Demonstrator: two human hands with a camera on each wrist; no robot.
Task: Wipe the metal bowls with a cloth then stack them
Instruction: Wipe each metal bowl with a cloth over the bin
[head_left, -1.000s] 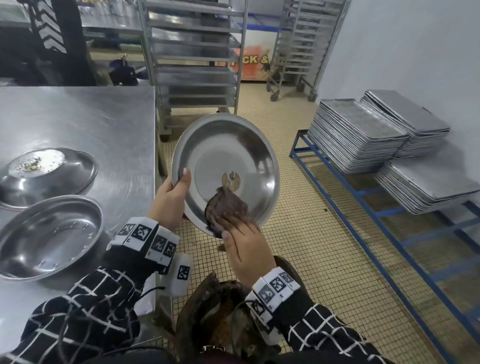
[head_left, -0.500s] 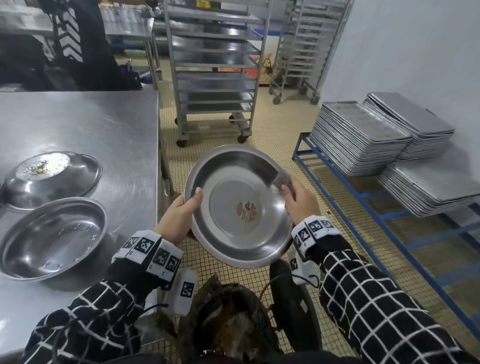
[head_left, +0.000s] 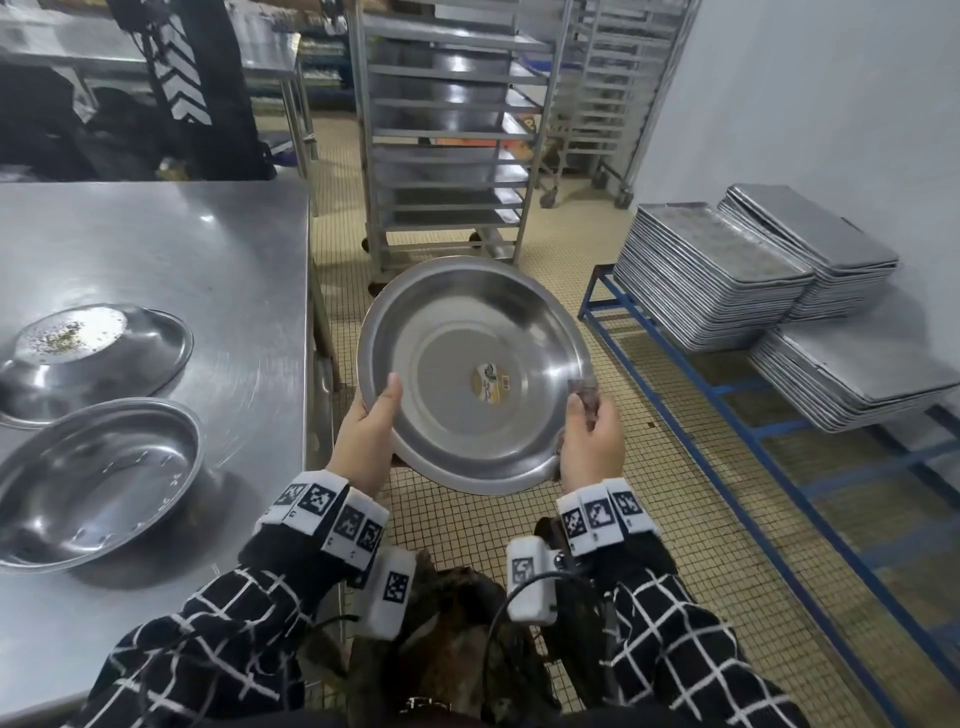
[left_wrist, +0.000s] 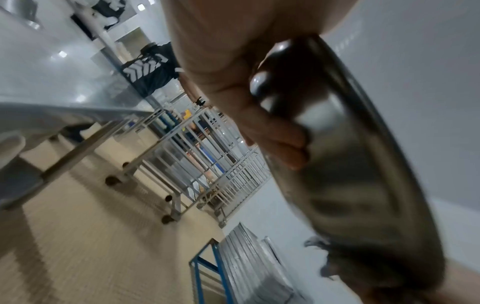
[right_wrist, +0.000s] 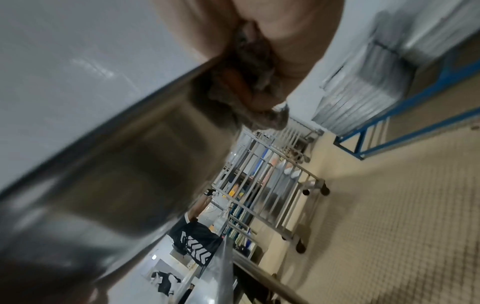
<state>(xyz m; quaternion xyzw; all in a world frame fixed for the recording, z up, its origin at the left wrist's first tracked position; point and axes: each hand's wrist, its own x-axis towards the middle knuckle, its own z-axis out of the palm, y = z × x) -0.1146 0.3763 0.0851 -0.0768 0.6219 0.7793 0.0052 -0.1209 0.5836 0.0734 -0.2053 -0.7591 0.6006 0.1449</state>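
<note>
A wide round steel bowl (head_left: 475, 376) is held over the tiled floor, gripped at eight o'clock by the left hand (head_left: 366, 441); at four o'clock its rim is pinched through a dark crumpled cloth (head_left: 582, 391) by the right hand (head_left: 592, 447). The upright steel bowl (head_left: 88, 478) awaiting stacking lies at nine o'clock, nearer the left hand.

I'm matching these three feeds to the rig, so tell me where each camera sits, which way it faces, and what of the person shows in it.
Head: worn on the head, looking forward and down at the held bowl, steel table and tray stacks; both hands and checked sleeves show.
Left wrist: looks along the left hand at the bowl's underside; fingers show.
Right wrist: looks along the right hand, which pinches the cloth against the bowl's rim.
Shared: the bowl and a wheeled rack appear in all three.
</note>
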